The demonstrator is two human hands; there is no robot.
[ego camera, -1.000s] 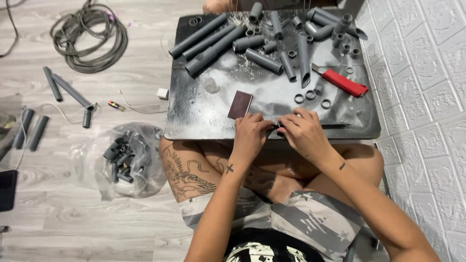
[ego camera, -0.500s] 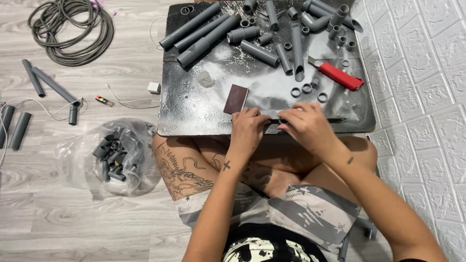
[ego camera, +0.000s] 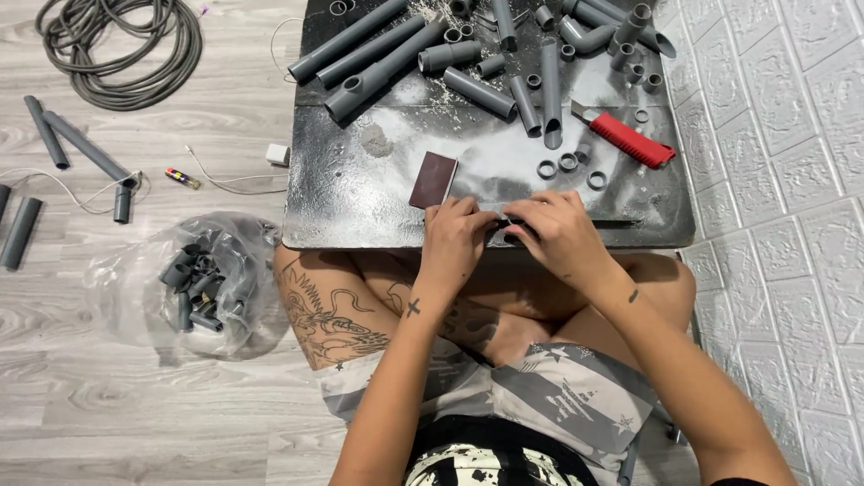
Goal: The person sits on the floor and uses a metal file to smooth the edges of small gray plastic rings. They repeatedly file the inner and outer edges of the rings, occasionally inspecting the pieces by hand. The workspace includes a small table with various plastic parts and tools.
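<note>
Hands meet at the near edge of the dusty black desk (ego camera: 360, 193): left hand (ego camera: 454, 241) and right hand (ego camera: 560, 236) both pinch a small grey piece (ego camera: 506, 222), mostly hidden, axis unclear. Brown sanding block (ego camera: 434, 179) lies just beside. Grey plastic pipes (ego camera: 378, 56), round and smooth, crowd the far half.
</note>
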